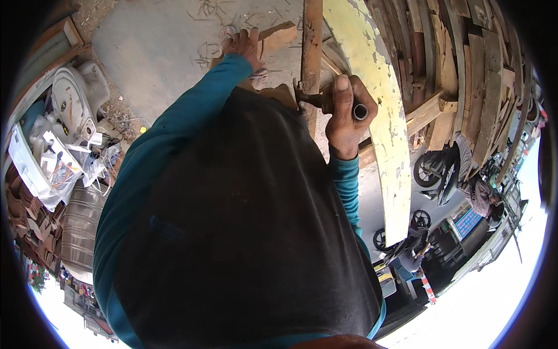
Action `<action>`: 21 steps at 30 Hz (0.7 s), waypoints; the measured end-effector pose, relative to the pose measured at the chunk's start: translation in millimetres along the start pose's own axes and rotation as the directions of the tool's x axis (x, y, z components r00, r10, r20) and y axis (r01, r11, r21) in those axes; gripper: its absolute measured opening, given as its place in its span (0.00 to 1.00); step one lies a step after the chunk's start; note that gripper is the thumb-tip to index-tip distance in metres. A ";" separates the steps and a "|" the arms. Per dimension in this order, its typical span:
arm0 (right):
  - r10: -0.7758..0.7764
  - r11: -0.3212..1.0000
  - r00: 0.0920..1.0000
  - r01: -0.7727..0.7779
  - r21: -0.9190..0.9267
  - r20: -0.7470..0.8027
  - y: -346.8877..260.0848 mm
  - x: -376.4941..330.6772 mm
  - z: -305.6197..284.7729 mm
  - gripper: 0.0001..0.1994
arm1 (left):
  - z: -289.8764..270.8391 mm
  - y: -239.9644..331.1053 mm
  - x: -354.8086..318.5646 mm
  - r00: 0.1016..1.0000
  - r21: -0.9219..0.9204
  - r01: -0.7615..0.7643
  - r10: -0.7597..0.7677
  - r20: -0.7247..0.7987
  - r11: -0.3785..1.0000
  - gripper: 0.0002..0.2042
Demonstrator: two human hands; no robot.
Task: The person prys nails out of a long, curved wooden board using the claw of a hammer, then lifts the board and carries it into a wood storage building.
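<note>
Long curved pale-yellow painted plank (381, 110) leans across stacked timber. Right hand (347, 113) fisted round dark metal tube handle (356, 109), tool head against brown upright board (311, 52). Left hand (244, 46) grips small wood offcut (278, 36) near concrete floor (151, 52), steadying it.

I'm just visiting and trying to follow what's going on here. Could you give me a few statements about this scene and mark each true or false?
1. The right hand is closed around a dark tube-like handle. True.
2. The left hand holds a saw. False: it rests on a piece of wood on the ground.
3. A yellow painted plank runs beside the right hand. True.
4. The sleeves are red. False: they are teal.
</note>
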State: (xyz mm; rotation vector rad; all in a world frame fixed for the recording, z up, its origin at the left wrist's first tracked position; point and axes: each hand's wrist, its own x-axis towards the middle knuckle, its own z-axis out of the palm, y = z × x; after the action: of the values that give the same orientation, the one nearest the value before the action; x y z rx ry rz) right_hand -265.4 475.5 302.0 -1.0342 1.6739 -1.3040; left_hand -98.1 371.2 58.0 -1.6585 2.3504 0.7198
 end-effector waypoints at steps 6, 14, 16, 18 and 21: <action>-0.013 0.998 0.991 0.005 -0.058 -0.130 -23.8 13.8 0.1 0.22 | 22.3 -36.5 24.4 0.999 0.130 -0.036 0.041 -0.035 0.991 0.40; -0.127 0.990 0.956 0.138 0.021 -0.265 -72.1 57.1 -18.2 0.25 | 4.7 -35.6 -10.8 0.832 -0.399 -0.475 0.548 0.086 0.784 0.41; -0.105 0.991 0.976 0.118 0.062 -0.190 -76.5 78.1 -12.7 0.25 | 14.1 -9.1 -6.8 0.821 -0.451 -0.413 0.538 0.191 0.791 0.42; -0.112 0.993 0.984 0.114 0.012 -0.137 -70.1 102.9 5.0 0.24 | 72.6 10.0 1.4 0.849 -0.691 -0.420 0.525 -0.069 0.588 0.42; -0.009 0.999 0.997 0.007 -0.033 -0.076 -41.1 142.4 26.1 0.21 | 62.5 36.5 23.1 0.857 -0.700 -0.258 0.492 0.152 0.666 0.40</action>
State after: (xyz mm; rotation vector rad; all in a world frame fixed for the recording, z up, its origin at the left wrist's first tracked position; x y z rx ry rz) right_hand -290.1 328.9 325.1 -1.0226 1.7544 -1.3402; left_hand -148.4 391.4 4.8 -1.0471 2.3319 1.9473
